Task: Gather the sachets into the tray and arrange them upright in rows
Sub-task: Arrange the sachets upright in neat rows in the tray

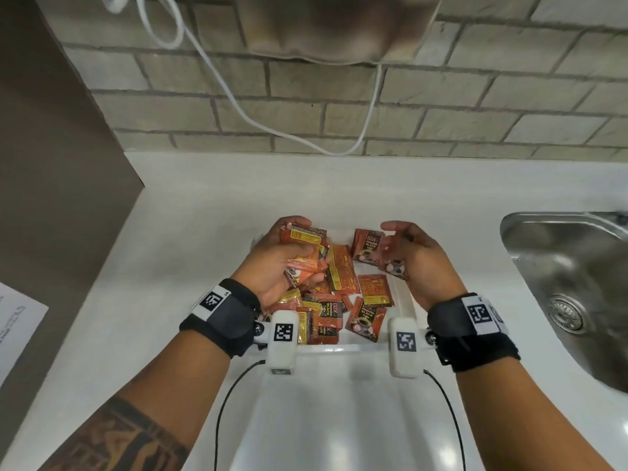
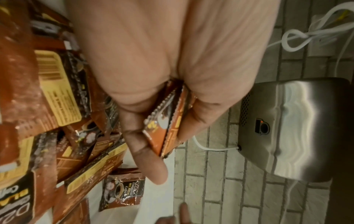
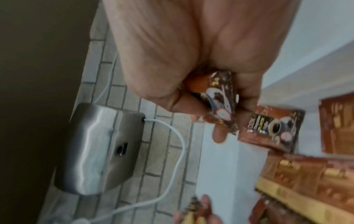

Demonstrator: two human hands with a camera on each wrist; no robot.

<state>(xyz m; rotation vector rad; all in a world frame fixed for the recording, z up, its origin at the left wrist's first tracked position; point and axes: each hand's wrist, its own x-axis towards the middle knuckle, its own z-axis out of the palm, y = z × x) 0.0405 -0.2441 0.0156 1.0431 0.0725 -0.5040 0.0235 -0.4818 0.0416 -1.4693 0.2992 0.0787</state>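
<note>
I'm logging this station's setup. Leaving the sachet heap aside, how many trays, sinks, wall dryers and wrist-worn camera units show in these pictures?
Tray: 1
Sink: 1
Wall dryer: 1
Wrist camera units: 2
Total: 5

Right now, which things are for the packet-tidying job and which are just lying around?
For the job:
- sachets
- white tray
- left hand, gripping a bunch of sachets
- right hand, holding a sachet or more

Just lying around:
- steel sink
- metal box on the wall
- white cable
- paper sheet
</note>
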